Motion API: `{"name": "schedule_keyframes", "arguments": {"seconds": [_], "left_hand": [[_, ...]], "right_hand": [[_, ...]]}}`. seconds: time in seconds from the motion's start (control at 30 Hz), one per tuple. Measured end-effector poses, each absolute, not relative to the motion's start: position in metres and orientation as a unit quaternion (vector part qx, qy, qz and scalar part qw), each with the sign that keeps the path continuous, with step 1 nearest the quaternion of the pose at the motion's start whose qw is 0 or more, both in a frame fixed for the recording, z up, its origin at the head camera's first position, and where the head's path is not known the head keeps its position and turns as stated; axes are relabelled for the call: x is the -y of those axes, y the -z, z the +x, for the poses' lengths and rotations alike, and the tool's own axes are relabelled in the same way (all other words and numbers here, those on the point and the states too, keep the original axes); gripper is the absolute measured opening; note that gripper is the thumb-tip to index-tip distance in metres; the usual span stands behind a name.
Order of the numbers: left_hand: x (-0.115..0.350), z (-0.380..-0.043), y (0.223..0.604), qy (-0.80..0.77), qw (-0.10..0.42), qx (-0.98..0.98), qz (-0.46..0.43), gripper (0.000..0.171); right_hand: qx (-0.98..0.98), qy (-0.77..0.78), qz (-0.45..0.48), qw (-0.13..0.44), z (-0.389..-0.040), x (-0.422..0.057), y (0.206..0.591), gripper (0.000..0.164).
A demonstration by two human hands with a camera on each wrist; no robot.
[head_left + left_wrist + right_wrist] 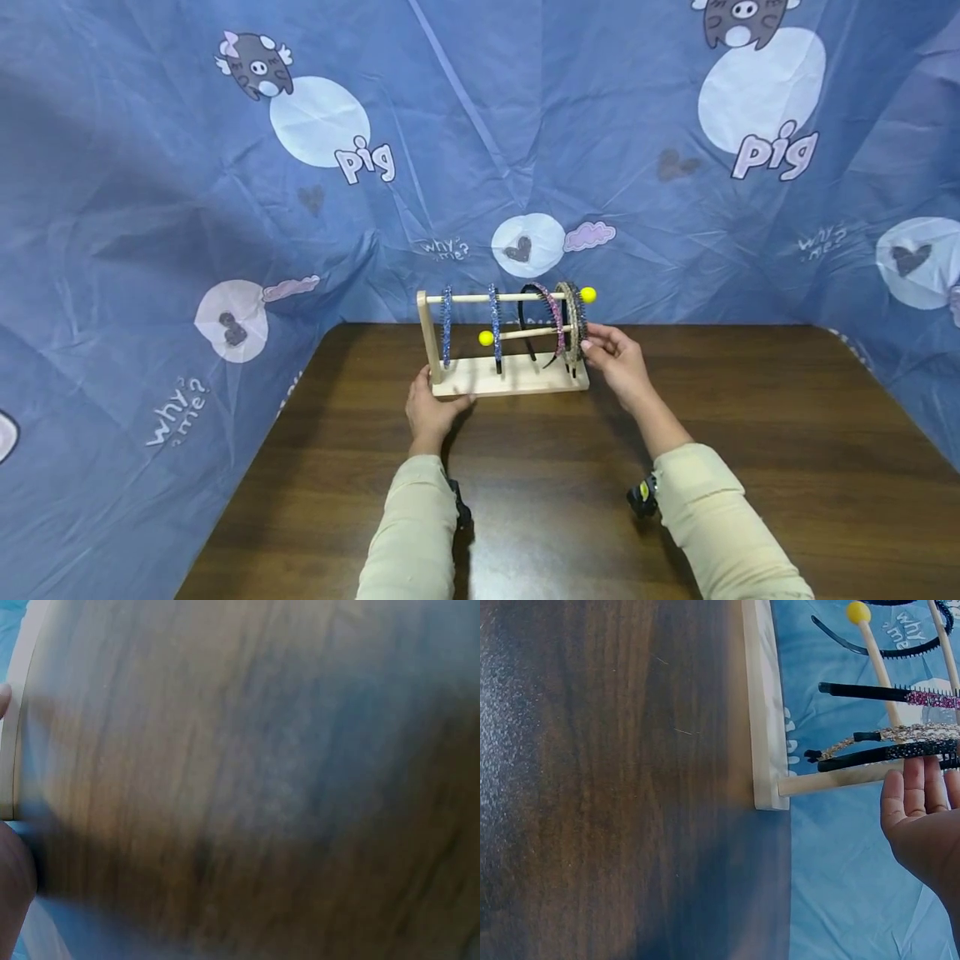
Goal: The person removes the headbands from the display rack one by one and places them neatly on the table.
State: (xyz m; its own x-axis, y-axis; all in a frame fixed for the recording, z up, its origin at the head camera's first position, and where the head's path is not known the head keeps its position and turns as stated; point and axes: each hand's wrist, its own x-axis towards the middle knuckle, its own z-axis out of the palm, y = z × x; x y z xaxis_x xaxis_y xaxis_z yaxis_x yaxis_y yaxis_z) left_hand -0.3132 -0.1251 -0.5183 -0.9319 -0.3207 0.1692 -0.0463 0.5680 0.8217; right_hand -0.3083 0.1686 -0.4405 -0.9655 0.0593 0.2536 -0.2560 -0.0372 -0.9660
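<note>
A pale wooden headband stand (487,383) with two horizontal rods stands on the table. My left hand (431,414) grips the left end of its base, thumb along the front edge; in the left wrist view only bits of that hand (13,877) and the base edge (15,742) show. At the stand's right end, my right hand (621,367) holds a dark glittery headband (862,756) by its side, fingertips against it. Beside it hang a gold headband (900,735) and a pink one (930,699). Two blue headbands (447,325) hang further left, spaced apart.
Yellow balls cap the rods, one at the upper right (588,295) and one on the lower rod (486,338). The brown wooden table (555,483) extends in front and to both sides. A blue printed cloth (450,167) hangs behind and around it.
</note>
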Motion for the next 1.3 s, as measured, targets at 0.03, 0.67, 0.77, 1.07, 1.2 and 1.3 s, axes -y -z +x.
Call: {"name": "schedule_keyframes", "arguments": {"seconds": [0.03,0.67,0.77,1.07,1.2,1.3], "left_hand": [[0.124,-0.313,0.519,0.446,0.151,0.876,0.102,0.098],[0.121,-0.315,0.524,0.386,0.176,0.897,0.127,0.089],[0.121,-0.315,0.524,0.384,0.174,0.897,0.132,0.089],[0.121,-0.313,0.520,0.385,0.171,0.897,0.134,0.089],[0.121,-0.314,0.521,0.385,0.169,0.897,0.137,0.089],[0.122,-0.315,0.521,0.393,0.169,0.892,0.143,0.088]], "right_hand": [[0.686,-0.715,0.071,0.111,-0.308,-0.169,0.441,0.036],[0.688,-0.705,0.091,0.143,-0.308,-0.169,0.434,0.025],[0.686,-0.704,0.095,0.154,-0.307,-0.167,0.431,0.023],[0.684,-0.709,0.082,0.151,-0.301,-0.164,0.425,0.025],[0.676,-0.715,0.080,0.157,-0.296,-0.164,0.417,0.025],[0.664,-0.724,0.086,0.165,-0.295,-0.163,0.413,0.025]]}}
